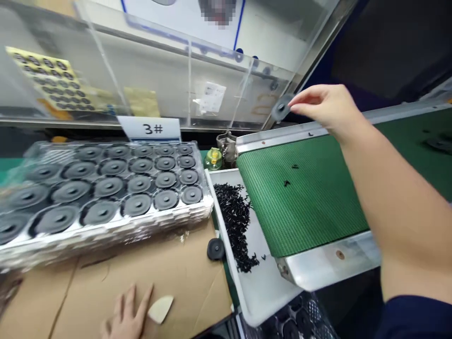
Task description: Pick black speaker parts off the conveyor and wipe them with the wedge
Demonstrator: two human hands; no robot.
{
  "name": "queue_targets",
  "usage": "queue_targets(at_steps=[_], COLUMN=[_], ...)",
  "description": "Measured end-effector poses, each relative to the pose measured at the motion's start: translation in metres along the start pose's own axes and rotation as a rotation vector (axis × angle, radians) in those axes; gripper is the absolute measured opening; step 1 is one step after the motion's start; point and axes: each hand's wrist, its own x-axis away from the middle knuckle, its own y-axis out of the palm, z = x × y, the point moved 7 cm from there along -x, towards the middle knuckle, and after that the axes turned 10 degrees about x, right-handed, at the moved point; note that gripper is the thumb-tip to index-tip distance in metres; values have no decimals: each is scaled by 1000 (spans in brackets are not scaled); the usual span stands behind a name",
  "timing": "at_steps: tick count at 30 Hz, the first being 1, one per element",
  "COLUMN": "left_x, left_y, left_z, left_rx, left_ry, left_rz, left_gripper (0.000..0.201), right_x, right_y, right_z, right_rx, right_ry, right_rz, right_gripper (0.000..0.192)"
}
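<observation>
On my feed I've R hand (330, 106) pinching a disc (280, 110) by its edge, betw 1 & 2 o'clock, nr far belt rail (282, 135); L hand (125, 316), fingers spread, on cardboard (183, 268), 7 o'clock. Prob mid-carry; next move needs steady pinch.

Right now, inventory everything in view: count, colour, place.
Translucent disc: 1, greyish, upper right
Clear tray stack: 1, transparent, left
Round discs: about two dozen, dark grey, in tray stack
Cardboard: 1, brown, lower left
Loose disc: 1, black, by cardboard's right edge
Triangular piece: 1, cream, on cardboard
White tray: 1, white, centre
Conveyor belt: 1, green, right
Small pieces: many, black, in white tray, few on belt
3# card: 1, white, behind tray stack
Sticker sheet: 1, yellow, upper left
Small container: 1, greenish, behind white tray
Paper packet: 1, white, upper centre
Clear bins: several, transparent, along top
Lower tray: 1, clear, bottom
Left hand: 1, bare, on cardboard
Right hand: 1, bare, pinching translucent disc
</observation>
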Motion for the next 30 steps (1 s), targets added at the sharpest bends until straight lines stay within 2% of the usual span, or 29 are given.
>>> queue_targets(at_steps=[2, 3, 5, 6, 8, 9, 11, 13, 14, 16, 20, 24, 26, 30], left_x=[2, 6, 19, 29, 53, 66, 86, 101, 106, 113, 124, 137, 142, 148], left_y=[-11, -18, -34, -41, -43, -42, -42, -39, -39, -43, -60, -66, -65, -61], left_z=[25, 45, 96, 120, 161, 174, 181, 168, 157, 130, 84, 55, 44, 21], left_rx=[290, 529, 1132, 1422, 1773, 1868, 1980, 2022, 2039, 2089, 2137, 2157, 2165, 2114], left_ry=[-75, -85, 10, 48, 25, 1, -46, -134, -179, -229, -191, -134, -118, -113], left_rz=[-78, -111, -204, -283, -586, -725, -872, -928, -918, -826, -649, -547, -505, -468], left_gripper=[74, 68, 58, 56, 56, 57, 60, 59, 56, 52, 47, 46, 48, 51], right_x=[38, 67, 135, 169, 229, 254, 292, 321, 334, 358, 400, 425, 429, 428], right_y=[33, 47, 67, 75, 92, 101, 121, 142, 154, 173, 196, 218, 227, 236], right_z=[-78, -114, -174, -195, -220, -226, -231, -230, -229, -229, -247, -286, -305, -324], right_rx=[-137, -175, -297, -342, -398, -426, -465, -491, -502, -538, -546, -458, -417, -429], right_ry=[-185, -285, -466, -511, -537, -532, -474, -368, -311, -223, -165, -203, -243, -301], right_rz=[-267, -373, -529, -555, -598, -598, -556, -493, -468, -408, -280, -351, -391, -435], right_gripper=[16, 11, 6, 7, 7, 8, 9, 10, 14, 26, 57, 84, 86, 67])
